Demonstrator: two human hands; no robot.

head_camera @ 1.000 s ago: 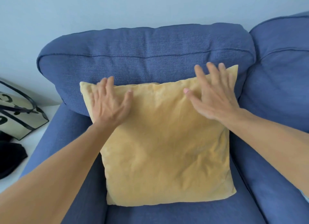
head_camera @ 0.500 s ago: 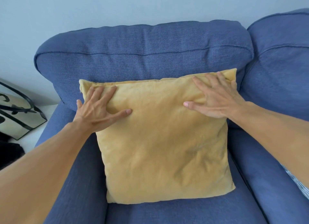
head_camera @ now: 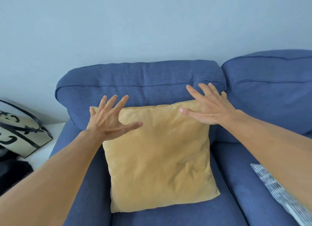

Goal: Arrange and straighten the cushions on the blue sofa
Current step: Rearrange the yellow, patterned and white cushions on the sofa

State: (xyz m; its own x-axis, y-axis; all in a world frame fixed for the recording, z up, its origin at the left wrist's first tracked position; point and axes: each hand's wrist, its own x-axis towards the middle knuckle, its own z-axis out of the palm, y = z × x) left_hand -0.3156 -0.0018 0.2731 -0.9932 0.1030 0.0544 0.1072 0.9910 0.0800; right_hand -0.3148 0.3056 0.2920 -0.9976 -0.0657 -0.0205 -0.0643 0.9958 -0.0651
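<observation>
One cushion looks sorted from the head cam: the yellow cushion (head_camera: 158,156) stands square against the backrest of the blue sofa (head_camera: 140,84), left seat. My left hand (head_camera: 108,122) and right hand (head_camera: 209,107) are spread straight-fingered over its top corners, gripping nothing; can't tell if they touch. The patterned fabric (head_camera: 276,190) at the right edge, maybe another cushion, is probably what's left. The tote bag (head_camera: 20,133) beside the sofa has black swirls, no readable writing.

Bare blue sofa seat (head_camera: 177,217) lies open in front of the yellow cushion (head_camera: 158,155). The back cushion (head_camera: 140,80) blocks passage behind it, a patterned cushion (head_camera: 276,185) crowds the right, and a bag (head_camera: 22,133) stands beyond the sofa's left side.
</observation>
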